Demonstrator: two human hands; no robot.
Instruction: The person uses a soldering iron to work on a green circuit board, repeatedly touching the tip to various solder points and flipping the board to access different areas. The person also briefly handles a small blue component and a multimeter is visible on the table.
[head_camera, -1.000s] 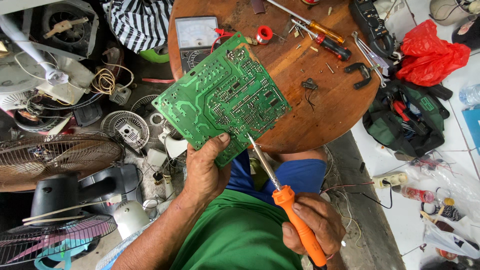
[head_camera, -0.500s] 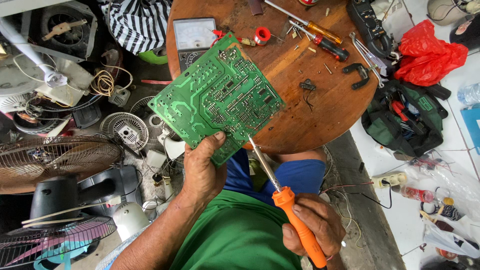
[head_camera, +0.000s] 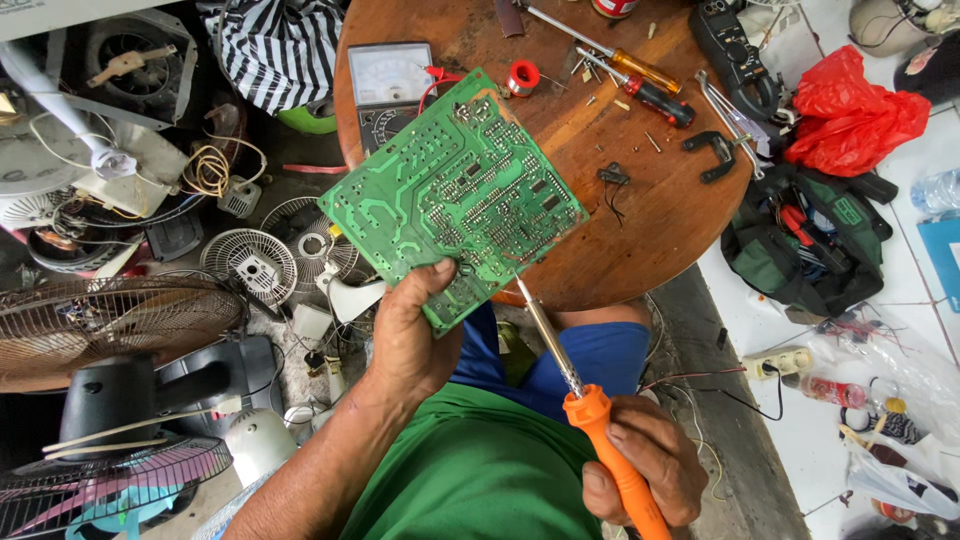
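**Circuit board held over a round workbench**

The left hand (head_camera: 410, 340) pinches the green circuit board (head_camera: 455, 195) at its 6 o'clock corner, thumb pressed on the solder side, above the near edge of the round wooden table (head_camera: 640, 230). The right hand (head_camera: 645, 465), fingers wrapped shut, grips the orange soldering iron (head_camera: 590, 420), its tip touching the board. At 12 o'clock lie an analog meter (head_camera: 390, 85) and screwdrivers (head_camera: 640, 80). Fan parts (head_camera: 250, 265) litter the floor at 9 o'clock; a red bag (head_camera: 850, 110) sits at 2 o'clock.

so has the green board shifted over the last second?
Yes, slightly. The green circuit board, gripped by the left hand, has slid up and left, covering more of the analog meter on the round wooden table.
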